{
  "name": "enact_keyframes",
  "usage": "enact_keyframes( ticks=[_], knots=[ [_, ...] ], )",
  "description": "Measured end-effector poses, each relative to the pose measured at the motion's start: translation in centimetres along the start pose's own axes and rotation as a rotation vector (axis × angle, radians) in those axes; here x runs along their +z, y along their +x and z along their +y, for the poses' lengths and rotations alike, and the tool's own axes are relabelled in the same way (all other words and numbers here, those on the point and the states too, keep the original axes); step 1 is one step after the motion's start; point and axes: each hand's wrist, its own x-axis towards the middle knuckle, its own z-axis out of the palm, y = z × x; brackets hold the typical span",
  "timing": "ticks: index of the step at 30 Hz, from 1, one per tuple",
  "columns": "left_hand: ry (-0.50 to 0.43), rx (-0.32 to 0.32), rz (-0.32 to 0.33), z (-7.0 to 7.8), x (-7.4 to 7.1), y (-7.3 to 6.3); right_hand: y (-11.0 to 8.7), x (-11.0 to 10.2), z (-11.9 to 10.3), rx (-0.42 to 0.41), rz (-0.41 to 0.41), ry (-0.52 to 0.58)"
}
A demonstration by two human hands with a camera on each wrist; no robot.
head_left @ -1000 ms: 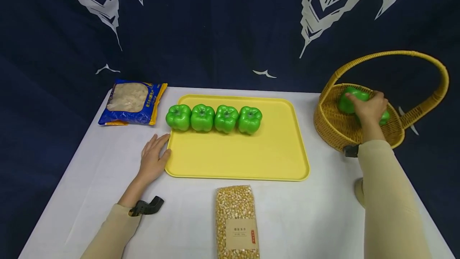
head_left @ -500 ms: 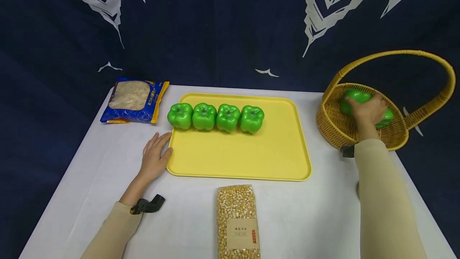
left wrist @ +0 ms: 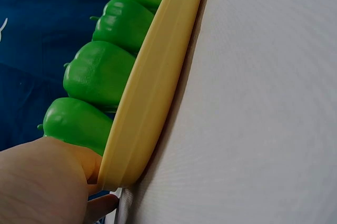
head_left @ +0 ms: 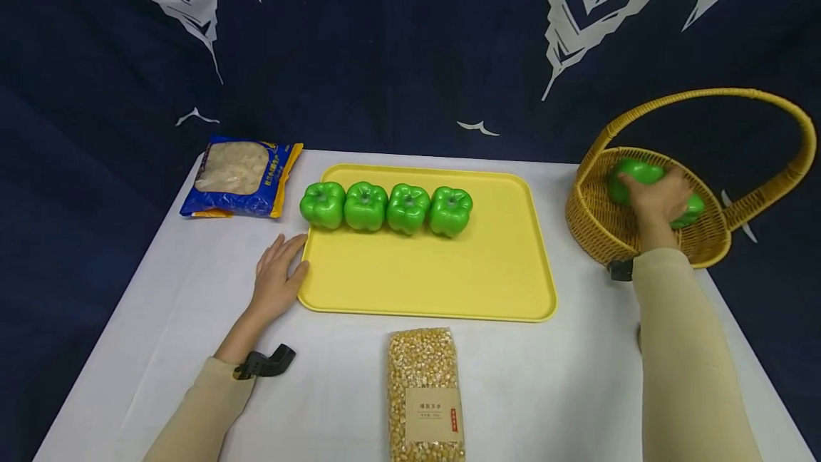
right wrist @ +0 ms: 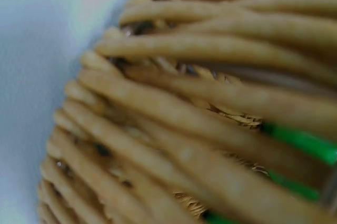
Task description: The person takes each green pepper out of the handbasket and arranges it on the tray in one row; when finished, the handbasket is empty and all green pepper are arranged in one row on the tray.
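In the head view, four-lobed green bell peppers (head_left: 408, 209) stand in a row along the back of a yellow tray (head_left: 430, 284). My left hand (head_left: 277, 278) rests against the tray's left edge, fingers fairly straight; the left wrist view shows it at the tray's rim (left wrist: 142, 113). At the right, my right hand (head_left: 661, 202) reaches into a wicker basket (head_left: 593, 234). Thumb and fingers lie about a green bell pepper (head_left: 643, 171) inside; the fingertips are partly hidden. Another green pepper (head_left: 691, 212) shows beside that hand. Basket weave (right wrist: 174, 113) fills the right wrist view.
A blue and yellow bag (head_left: 234, 177) lies at the back left of the white table. A clear pack of corn kernels (head_left: 423, 376) lies in front of the tray. The basket's tall handle (head_left: 712, 93) arches over the right hand. Dark patterned cloth (head_left: 359, 55) hangs behind.
The right hand shifts slightly within the basket, and more of the pepper to its right shows. The left hand stays at the tray's edge. The whole head view shifts a little.
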Motion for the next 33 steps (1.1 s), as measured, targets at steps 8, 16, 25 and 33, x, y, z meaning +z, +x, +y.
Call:
enact_keyframes(
  ticks=[8, 16, 25, 33],
  knots=[
    [0.002, -0.002, -0.016, 0.1, 0.1, 0.1, -0.4, -1.3, 0.3, 0.024, -0.025, 0.063],
    [0.006, 0.005, -0.013, 0.0, 0.0, 0.1, -2.3, -4.0, 1.4, 0.035, -0.071, 0.124],
    [0.004, 0.008, -0.007, -0.2, -0.1, -0.1, -6.4, -7.2, 2.8, -0.103, 0.020, 0.148],
    [-0.009, 0.007, -0.018, -0.1, 0.0, 0.0, -9.8, -8.6, 2.1, -0.271, 0.050, 0.186]
  ],
)
